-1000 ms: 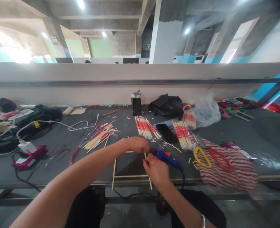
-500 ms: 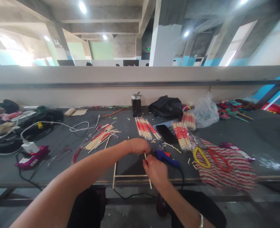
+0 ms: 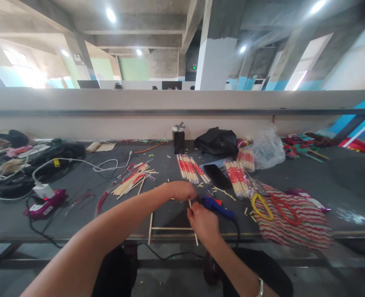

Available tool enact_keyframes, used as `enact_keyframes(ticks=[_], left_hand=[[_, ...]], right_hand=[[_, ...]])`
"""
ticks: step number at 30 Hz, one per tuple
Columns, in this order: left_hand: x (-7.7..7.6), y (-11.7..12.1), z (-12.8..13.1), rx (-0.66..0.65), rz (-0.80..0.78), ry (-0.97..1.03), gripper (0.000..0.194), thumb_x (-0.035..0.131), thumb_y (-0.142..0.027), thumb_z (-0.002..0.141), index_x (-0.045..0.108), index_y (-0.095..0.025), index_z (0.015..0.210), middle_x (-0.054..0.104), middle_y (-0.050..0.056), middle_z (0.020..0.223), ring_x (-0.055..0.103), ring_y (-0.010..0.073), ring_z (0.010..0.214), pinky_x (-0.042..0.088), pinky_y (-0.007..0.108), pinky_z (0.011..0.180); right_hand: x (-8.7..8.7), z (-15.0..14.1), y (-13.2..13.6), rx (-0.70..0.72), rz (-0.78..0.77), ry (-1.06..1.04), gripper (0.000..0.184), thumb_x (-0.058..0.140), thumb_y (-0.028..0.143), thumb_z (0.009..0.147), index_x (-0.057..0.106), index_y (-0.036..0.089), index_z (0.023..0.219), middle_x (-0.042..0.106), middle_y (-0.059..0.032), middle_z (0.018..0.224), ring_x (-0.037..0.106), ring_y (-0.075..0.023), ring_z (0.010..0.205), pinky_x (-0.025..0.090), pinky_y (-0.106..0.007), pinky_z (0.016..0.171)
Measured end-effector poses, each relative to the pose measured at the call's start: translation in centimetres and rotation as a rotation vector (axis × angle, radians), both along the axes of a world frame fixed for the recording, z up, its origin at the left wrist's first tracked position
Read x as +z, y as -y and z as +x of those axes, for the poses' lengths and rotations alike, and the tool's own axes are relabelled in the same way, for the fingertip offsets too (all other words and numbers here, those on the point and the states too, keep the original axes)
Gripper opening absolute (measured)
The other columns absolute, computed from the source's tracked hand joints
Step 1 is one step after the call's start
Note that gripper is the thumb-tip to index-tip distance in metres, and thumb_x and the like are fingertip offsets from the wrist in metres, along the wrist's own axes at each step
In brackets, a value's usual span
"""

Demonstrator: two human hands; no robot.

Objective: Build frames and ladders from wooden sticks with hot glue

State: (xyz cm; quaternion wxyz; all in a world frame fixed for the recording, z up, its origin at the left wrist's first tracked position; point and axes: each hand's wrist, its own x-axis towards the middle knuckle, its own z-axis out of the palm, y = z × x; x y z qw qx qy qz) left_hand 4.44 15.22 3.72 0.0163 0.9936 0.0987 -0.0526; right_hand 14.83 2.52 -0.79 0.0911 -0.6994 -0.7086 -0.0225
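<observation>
In the head view, the two hands are close together over the near part of the dark table (image 3: 86, 222); whether they touch, I cannot tell. The right hand (image 3: 203, 218) is pinched on a thin wooden stick (image 3: 190, 203), its tip showing just beyond those fingers. The left hand (image 3: 185, 191) reaches over just beyond it; its fingertips are hidden, so its grip cannot be told. A stick frame (image 3: 171, 228) lies below and left of the hands, partly covered by the left forearm. Just right of them is a blue glue gun (image 3: 218, 206).

Straight beyond the hands stands a dark container (image 3: 179, 143), with a metallic-looking piece sticking up at its top. Nearer, a clear packet (image 3: 187, 168) holds red-banded sticks; beyond and right of the hands, another packet (image 3: 236, 177) holds more. Left of the hands, a loose pile of sticks (image 3: 134, 179) lies among crumpled clear wrapping (image 3: 151, 177). Farther off to the right are a black bag (image 3: 216, 141) and a clear plastic bag (image 3: 267, 149), their contents indistinct.
</observation>
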Motion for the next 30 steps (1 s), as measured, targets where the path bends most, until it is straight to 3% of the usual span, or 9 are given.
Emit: enact_keyframes(ticks=[16,30], left_hand=[[-0.71,0.28,-0.27,0.035,0.030,0.065,0.017,0.059,-0.007,0.072,0.062,-0.019,0.061,0.064,0.003,0.062,0.056,0.0145,0.058,0.038,0.024,0.053],[-0.56,0.39,-0.12,0.031,0.069,-0.006,0.011,0.059,-0.009,0.073,0.064,-0.018,0.067,0.068,0.006,0.070,0.060,0.0164,0.063,0.041,0.024,0.055]], right_hand=[[-0.14,-0.11,0.05,0.001,0.015,0.004,0.020,0.045,0.026,0.090,0.062,0.017,0.087,0.070,-0.0072,0.077,0.069,-0.0183,0.069,0.038,-0.023,0.051],[0.52,-0.16,0.15,0.007,-0.014,-0.021,0.019,0.044,0.025,0.090,0.061,0.017,0.092,0.070,-0.0077,0.079,0.069,-0.0187,0.071,0.041,-0.023,0.054]])
